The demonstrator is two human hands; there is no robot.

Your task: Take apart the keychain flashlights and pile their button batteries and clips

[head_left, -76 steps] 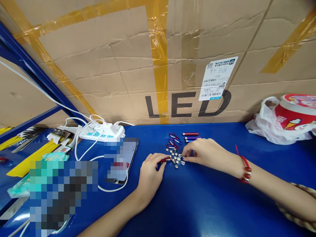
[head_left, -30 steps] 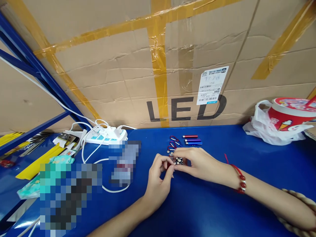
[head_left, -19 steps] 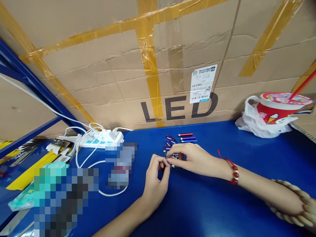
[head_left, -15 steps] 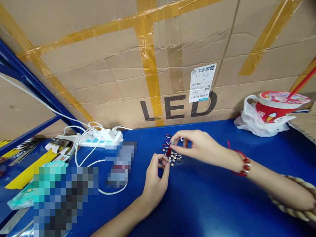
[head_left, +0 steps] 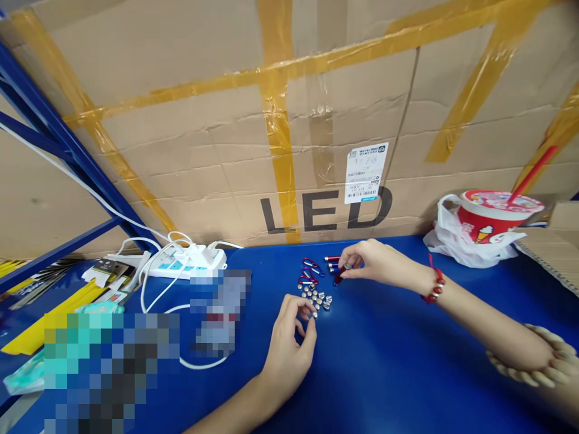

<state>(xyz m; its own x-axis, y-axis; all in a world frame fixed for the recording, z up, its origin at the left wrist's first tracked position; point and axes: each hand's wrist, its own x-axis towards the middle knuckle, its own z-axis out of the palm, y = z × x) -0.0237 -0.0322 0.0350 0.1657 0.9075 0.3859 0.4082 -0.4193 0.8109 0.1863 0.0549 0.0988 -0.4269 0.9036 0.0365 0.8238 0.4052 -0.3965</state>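
Note:
On the blue table [head_left: 384, 361] lies a small heap of silver button cells [head_left: 316, 298]. My left hand [head_left: 289, 340] rests just in front of the heap, fingers loosely curled and apart, holding nothing. My right hand [head_left: 373, 263] reaches behind the heap and pinches a small dark red flashlight tube [head_left: 337, 278] at the table surface. That tube is right beside a row of little coloured tubes [head_left: 332, 260]. Red and blue carabiner clips [head_left: 309, 269] lie just left of the row. A red bead bracelet is on my right wrist.
A big taped cardboard box marked LED [head_left: 316, 150] stands along the back. A white power strip [head_left: 190, 263] with cables and a blurred phone [head_left: 219, 307] lie at the left. A red cup in a plastic bag [head_left: 493, 223] sits at the back right. Blue shelf bars stand at the far left.
The red tube passed from my left hand to my right, which carried it back and right to the row of tubes. My left hand let go and stayed by the button cells.

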